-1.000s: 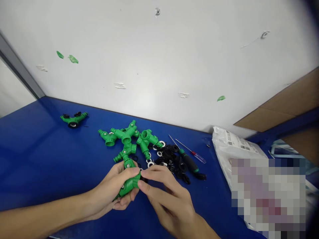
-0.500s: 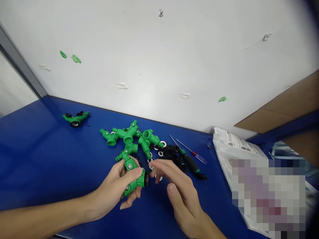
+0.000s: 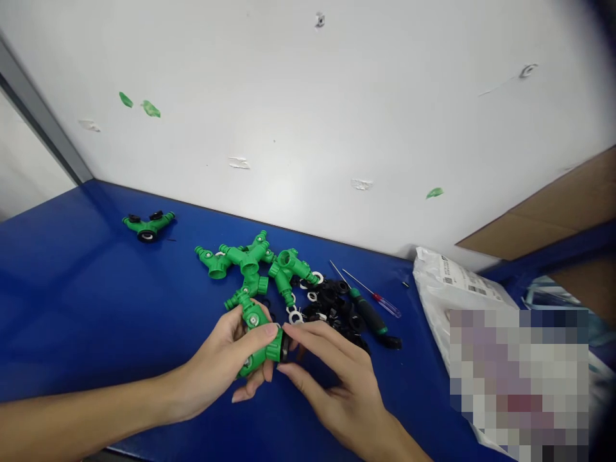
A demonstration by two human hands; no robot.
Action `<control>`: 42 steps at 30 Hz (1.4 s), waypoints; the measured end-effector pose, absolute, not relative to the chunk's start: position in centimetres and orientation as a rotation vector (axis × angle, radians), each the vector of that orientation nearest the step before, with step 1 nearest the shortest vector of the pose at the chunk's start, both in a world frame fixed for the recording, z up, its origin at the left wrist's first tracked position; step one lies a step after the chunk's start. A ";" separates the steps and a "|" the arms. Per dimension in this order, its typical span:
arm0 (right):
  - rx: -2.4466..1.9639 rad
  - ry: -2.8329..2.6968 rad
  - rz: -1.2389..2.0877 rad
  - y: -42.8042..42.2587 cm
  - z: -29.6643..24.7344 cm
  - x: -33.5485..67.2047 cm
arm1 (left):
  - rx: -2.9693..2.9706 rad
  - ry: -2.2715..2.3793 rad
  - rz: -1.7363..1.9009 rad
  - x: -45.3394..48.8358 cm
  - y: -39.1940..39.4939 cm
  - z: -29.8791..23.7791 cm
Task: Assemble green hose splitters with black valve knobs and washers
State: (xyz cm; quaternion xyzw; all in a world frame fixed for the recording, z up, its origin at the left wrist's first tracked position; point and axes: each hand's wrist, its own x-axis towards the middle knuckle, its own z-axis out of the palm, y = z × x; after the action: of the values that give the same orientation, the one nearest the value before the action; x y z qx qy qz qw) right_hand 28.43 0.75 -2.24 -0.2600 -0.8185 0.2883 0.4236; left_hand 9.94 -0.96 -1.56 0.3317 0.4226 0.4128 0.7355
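My left hand (image 3: 226,366) is wrapped round a green Y-shaped hose connector (image 3: 257,337), held above the blue table (image 3: 96,308). A black ring (image 3: 285,346) sits in the connector's wide end. My right hand (image 3: 332,378) pinches that black ring between thumb and forefinger. Behind my hands lies a heap of several more green connectors (image 3: 250,263), and beside it a pile of black and white rings and small black parts (image 3: 327,301).
One assembled green connector with black knobs (image 3: 147,226) lies apart at the far left. Two screwdrivers (image 3: 368,305) rest right of the black parts. A white plastic bag (image 3: 462,289) lies at the right. A white wall (image 3: 308,115) borders the table's far edge.
My right hand left the connector's end half a second ago, its fingers spread, and has come back to the black ring. The left hand has turned the connector's wide end towards the right.
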 end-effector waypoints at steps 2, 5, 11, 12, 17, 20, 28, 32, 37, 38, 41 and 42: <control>-0.694 -2.002 0.736 0.6 -2.4 28.2 | 0.783 0.928 0.927 10.0 -1.0 -1.9; -0.799 -1.995 0.775 0.3 -2.4 28.0 | 0.872 0.934 0.956 10.1 -1.2 -2.4; -0.839 -2.132 0.808 -0.3 -2.2 28.4 | 1.090 0.975 0.972 9.5 -2.2 -3.0; -0.836 -2.158 0.810 -0.4 -2.2 28.4 | 1.122 0.984 0.965 9.3 -2.3 -3.1; -0.841 -2.193 0.800 -0.3 -1.9 28.6 | 1.177 0.989 0.974 9.1 -2.3 -3.0; -0.833 -2.151 0.828 0.5 -1.6 29.0 | 1.030 0.938 0.894 9.3 -1.8 -2.5; -0.879 -2.299 0.392 2.8 -2.6 29.1 | 0.596 0.756 0.910 8.3 -0.3 -1.3; -0.884 -2.577 0.100 2.8 -2.8 28.1 | 0.573 0.738 1.020 7.7 0.7 -1.1; -0.845 -2.574 0.061 2.8 -3.0 28.0 | 0.544 0.753 1.007 7.8 0.9 -1.0; -0.843 -2.543 0.140 2.7 -3.0 28.2 | 0.544 0.757 0.998 7.9 0.8 -1.0; -0.853 -2.362 0.469 2.7 -2.9 28.9 | 0.547 0.770 0.986 8.0 0.7 -1.0; -0.862 -2.289 0.555 2.7 -2.9 29.0 | 0.550 0.773 0.981 8.0 0.7 -1.1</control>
State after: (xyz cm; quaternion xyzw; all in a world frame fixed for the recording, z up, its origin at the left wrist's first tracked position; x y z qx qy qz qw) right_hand 29.00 2.73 -2.89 -0.3266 -0.8672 0.2103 0.3115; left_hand 7.97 0.70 -1.07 0.2541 0.3572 0.4534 0.7761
